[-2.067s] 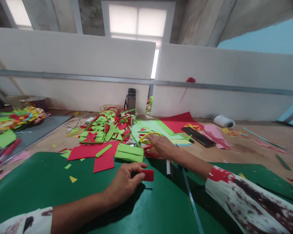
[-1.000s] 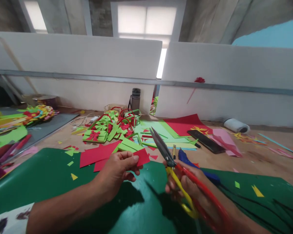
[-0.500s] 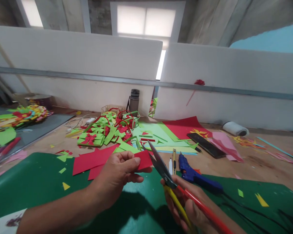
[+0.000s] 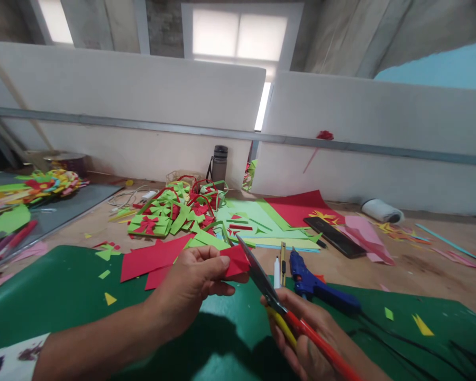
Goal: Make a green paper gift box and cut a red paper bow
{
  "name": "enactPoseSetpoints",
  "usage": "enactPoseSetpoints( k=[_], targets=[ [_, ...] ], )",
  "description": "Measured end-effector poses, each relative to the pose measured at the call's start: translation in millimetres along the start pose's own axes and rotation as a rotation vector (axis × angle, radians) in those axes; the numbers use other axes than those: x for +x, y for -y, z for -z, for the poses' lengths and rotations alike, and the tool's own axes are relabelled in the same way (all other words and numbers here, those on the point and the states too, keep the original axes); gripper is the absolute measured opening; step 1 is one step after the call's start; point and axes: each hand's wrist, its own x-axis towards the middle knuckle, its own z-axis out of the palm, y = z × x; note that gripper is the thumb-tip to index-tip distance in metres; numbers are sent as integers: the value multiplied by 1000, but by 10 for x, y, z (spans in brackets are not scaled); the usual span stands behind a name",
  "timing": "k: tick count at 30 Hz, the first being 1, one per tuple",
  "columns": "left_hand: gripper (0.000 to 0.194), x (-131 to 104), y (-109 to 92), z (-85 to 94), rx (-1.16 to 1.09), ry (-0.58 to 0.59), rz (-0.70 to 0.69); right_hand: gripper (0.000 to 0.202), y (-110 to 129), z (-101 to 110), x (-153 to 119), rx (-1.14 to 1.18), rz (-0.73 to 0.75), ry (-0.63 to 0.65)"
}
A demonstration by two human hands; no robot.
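Note:
Between thumb and fingers, my left hand (image 4: 198, 280) pinches a small red paper piece (image 4: 236, 260) above the green mat (image 4: 222, 338). My right hand (image 4: 301, 338) grips scissors (image 4: 267, 286) with one red and one yellow handle. The blades point up and left, nearly together, at the right edge of the red piece. Larger red paper strips (image 4: 150, 259) lie behind my left hand. Small yellow and green scraps are scattered on the mat.
A blue glue gun (image 4: 321, 286), a white marker (image 4: 276, 272) and a yellow cutter (image 4: 283, 258) lie near my right hand. Farther back are a phone (image 4: 335, 238), a pile of green and red paper pieces (image 4: 174, 211) and a bottle (image 4: 219, 166).
The scissor blades have closed from slightly apart to nearly together, and the handles have drawn closer in my right hand. My left hand keeps its pinch on the red piece.

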Motion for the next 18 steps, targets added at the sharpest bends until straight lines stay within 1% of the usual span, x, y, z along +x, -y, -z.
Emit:
enactPoseSetpoints(
  k=[4, 8, 12, 18],
  targets=[
    [27, -13, -16, -16, 11, -4, -5, 65, -74, -26, 2, 16, 5, -21],
    [26, -20, -34, -16, 34, -12, -2, 68, 0, -42, -5, -1, -22, -42],
    [27, -15, -31, -6, 46, 2, -3, 64, 81, -50, -15, -6, -34, -46],
    [25, -10, -10, 10, 55, 5, -13, 64, 60, -53, 2, -11, -69, -38]
  ],
)
